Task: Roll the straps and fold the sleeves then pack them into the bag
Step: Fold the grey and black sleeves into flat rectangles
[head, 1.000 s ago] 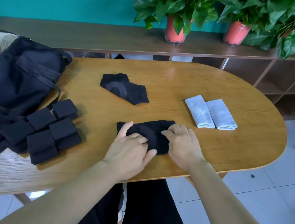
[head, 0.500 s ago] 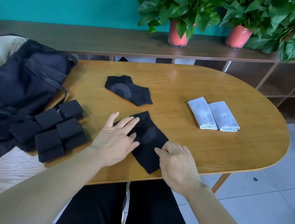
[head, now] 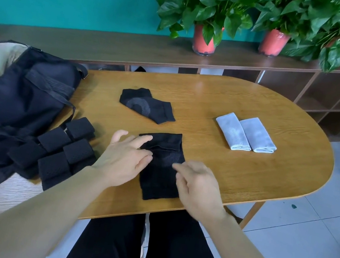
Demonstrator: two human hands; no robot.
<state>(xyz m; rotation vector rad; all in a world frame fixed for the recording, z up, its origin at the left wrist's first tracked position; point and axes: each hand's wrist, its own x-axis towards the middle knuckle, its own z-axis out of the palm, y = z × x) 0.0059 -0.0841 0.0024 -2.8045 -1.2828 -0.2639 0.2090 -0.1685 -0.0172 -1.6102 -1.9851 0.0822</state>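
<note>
Bright, even light; soft shadows, wide-angle bending at edges.

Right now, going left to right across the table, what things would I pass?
Black fabric bag, pile of rolled black straps, flat black knitted sleeve at the near edge, two folded light grey sleeves.

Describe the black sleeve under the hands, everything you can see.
The black sleeve looks like stretchy knit fabric with a faint grey patterned patch near its middle. It lies flat on the wooden table near the front edge, its long axis running towards the person and slightly slanted. A fold or cuff line crosses its far end. The left hand, fingers straight, lies over its far left corner. The right hand is at its right edge; contact there is unclear.
</note>
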